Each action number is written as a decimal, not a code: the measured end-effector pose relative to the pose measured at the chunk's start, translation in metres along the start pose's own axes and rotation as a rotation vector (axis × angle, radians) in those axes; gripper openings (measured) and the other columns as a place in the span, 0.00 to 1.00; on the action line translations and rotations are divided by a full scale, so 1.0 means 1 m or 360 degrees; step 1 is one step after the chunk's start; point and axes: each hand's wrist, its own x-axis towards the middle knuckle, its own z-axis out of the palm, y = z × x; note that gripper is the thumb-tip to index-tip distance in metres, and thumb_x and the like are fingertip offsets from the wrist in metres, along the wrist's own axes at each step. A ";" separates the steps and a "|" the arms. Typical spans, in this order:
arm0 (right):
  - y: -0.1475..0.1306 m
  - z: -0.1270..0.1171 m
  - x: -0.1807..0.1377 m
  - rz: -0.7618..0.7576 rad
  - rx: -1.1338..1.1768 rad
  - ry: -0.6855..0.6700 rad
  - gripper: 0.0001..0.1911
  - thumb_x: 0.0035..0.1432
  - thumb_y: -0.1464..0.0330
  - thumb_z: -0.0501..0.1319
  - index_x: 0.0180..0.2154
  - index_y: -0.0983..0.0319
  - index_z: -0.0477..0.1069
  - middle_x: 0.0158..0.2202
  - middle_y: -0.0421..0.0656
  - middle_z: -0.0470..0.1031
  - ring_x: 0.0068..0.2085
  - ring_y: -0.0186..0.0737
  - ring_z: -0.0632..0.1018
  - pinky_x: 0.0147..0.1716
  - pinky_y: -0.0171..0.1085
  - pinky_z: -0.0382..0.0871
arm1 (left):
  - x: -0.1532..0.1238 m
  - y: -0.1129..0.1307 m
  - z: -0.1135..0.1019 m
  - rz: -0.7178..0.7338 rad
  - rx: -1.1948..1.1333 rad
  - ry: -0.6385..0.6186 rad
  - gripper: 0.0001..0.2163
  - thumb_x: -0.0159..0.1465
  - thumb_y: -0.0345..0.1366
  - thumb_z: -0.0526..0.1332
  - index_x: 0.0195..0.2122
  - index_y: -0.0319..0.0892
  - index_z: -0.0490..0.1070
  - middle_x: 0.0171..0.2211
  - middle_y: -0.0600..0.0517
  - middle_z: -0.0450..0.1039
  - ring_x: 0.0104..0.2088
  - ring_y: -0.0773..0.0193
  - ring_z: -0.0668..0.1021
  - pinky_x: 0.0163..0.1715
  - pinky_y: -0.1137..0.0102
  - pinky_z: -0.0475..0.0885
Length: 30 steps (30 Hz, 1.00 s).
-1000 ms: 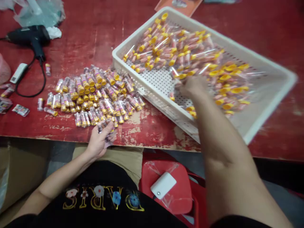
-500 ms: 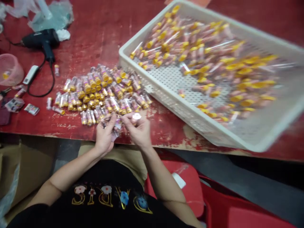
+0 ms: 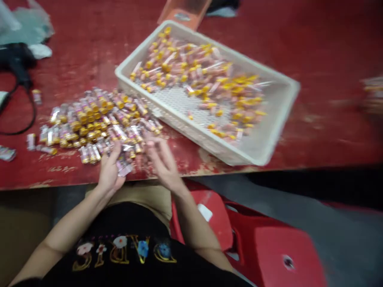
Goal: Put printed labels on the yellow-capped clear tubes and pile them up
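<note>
My left hand (image 3: 109,171) is closed at the table's front edge around a small bunch of clear printed plastic sleeves (image 3: 124,168). My right hand (image 3: 164,162) is beside it to the right, a little blurred, with fingers stretched toward the pile and nothing visible in them. In front of both hands lies a heap of small wrapped tubes (image 3: 89,119) with yellow caps, stacked in rows with their caps mostly facing me. Behind my right hand, a white perforated plastic crate (image 3: 194,137) holds many loose yellow-capped tubes with pink contents.
A black heat gun (image 3: 16,59) with its cord lies at the far left, near crumpled plastic bags (image 3: 30,24). An orange tray (image 3: 185,14) touches the crate's back. Red plastic stools (image 3: 284,255) stand below the table (image 3: 323,131). A blurred hand (image 3: 374,95) shows at the right edge.
The view has swung right, so everything sits further left. My right hand has moved away from the left and opened its fingers; the left still grips the sleeves.
</note>
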 end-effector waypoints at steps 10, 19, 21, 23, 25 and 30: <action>0.016 -0.005 -0.024 -0.0595 -0.0275 0.0369 0.15 0.57 0.74 0.67 0.47 0.57 0.76 0.41 0.43 0.78 0.44 0.37 0.79 0.46 0.37 0.75 | -0.001 0.002 -0.018 -0.0116 0.0021 0.0035 0.21 0.46 0.43 0.78 0.33 0.39 0.71 0.25 0.56 0.73 0.19 0.72 0.72 0.20 0.74 0.68; 0.010 -0.004 -0.021 -0.0875 -0.0616 0.0359 0.24 0.51 0.79 0.70 0.49 0.56 0.78 0.42 0.45 0.79 0.43 0.40 0.80 0.43 0.42 0.76 | -0.003 -0.001 -0.018 -0.0093 0.0021 0.0010 0.24 0.43 0.43 0.79 0.34 0.40 0.71 0.26 0.57 0.73 0.21 0.71 0.73 0.20 0.74 0.68; 0.009 -0.006 -0.022 -0.0946 -0.0685 0.0397 0.25 0.50 0.80 0.71 0.50 0.55 0.78 0.41 0.44 0.79 0.42 0.40 0.80 0.41 0.40 0.77 | -0.003 -0.001 -0.018 -0.0101 0.0020 -0.0018 0.23 0.43 0.43 0.79 0.34 0.39 0.71 0.27 0.56 0.74 0.22 0.71 0.73 0.20 0.74 0.68; 0.009 -0.007 -0.024 -0.0970 -0.0691 0.0442 0.26 0.50 0.80 0.71 0.50 0.55 0.78 0.41 0.44 0.79 0.41 0.40 0.80 0.40 0.40 0.77 | -0.003 -0.001 -0.019 -0.0130 0.0040 -0.0026 0.22 0.44 0.43 0.78 0.34 0.39 0.71 0.27 0.56 0.74 0.22 0.71 0.73 0.20 0.74 0.69; 0.008 -0.007 -0.025 -0.0964 -0.0673 0.0454 0.26 0.50 0.80 0.71 0.50 0.55 0.78 0.41 0.44 0.79 0.42 0.40 0.80 0.40 0.40 0.77 | -0.002 -0.002 -0.020 -0.0147 0.0044 -0.0030 0.22 0.45 0.43 0.78 0.33 0.39 0.71 0.26 0.56 0.74 0.21 0.72 0.73 0.20 0.75 0.69; 0.010 -0.007 -0.025 -0.1029 -0.0794 0.0390 0.29 0.50 0.81 0.71 0.52 0.54 0.77 0.42 0.45 0.79 0.41 0.39 0.81 0.39 0.39 0.78 | -0.002 -0.006 -0.022 -0.0186 0.0043 -0.0080 0.25 0.43 0.45 0.79 0.33 0.39 0.70 0.26 0.57 0.73 0.21 0.72 0.73 0.20 0.75 0.70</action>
